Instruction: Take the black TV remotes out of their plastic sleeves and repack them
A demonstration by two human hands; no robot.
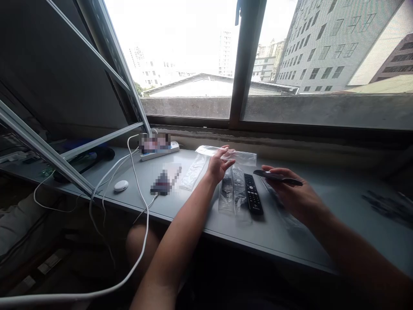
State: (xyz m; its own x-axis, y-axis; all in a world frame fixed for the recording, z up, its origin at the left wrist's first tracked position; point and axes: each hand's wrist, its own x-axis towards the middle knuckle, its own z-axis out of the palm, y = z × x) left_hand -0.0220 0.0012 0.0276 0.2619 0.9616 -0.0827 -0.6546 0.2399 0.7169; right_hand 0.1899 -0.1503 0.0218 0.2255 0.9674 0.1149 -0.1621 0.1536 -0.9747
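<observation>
My right hand (295, 193) grips a slim black remote control (274, 176), seen nearly edge-on above the table. My left hand (219, 165) is raised over the clear plastic sleeves, its fingers apart and nothing visible in them. Between my hands, another black remote control (254, 193) lies buttons up. Beside it on the left are clear plastic sleeves (232, 191), flat on the tabletop. One more clear sleeve (193, 172) lies left of my left hand, and a clear plastic piece (245, 157) is behind the hand. Some clear plastic also shows partly under my right hand.
The grey table (338, 193) runs along a window. To the left are a white power strip (159, 150), a blurred-out object (165, 181) with a cable, and a small round white device (121, 186). White cables (143, 193) hang over the front edge near a metal frame (103, 140).
</observation>
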